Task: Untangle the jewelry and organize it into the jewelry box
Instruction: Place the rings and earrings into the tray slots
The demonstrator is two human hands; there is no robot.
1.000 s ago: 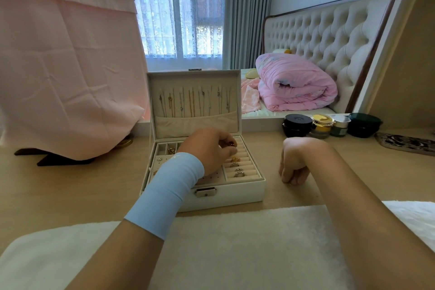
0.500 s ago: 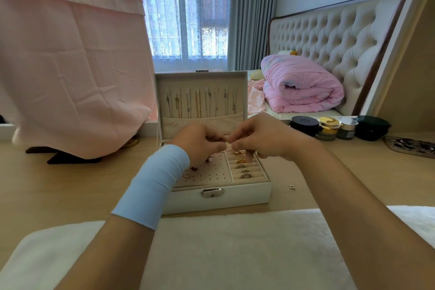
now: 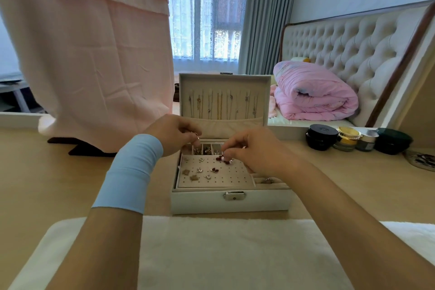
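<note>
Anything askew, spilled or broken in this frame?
Nothing spilled or damaged. Jewelry box sits square, lid upright, necklaces hanging straight. Only oddity: earrings on the stud pad are scattered, not in rows. Left hand pinches a small loop; what the right hand pinches is unclear.

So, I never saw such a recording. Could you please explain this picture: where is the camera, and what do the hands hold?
No machine: a person's two bare hands, filmed by a camera worn on the head, looking forward and down. On the light wooden table stands an open white jewelry box, thin necklaces hanging in its lid, a beige perforated earring pad inside. The left hand, above a blue wristband, pinches a small gold ring. The right hand seems to pinch a small dark red earring over the pad.
</note>
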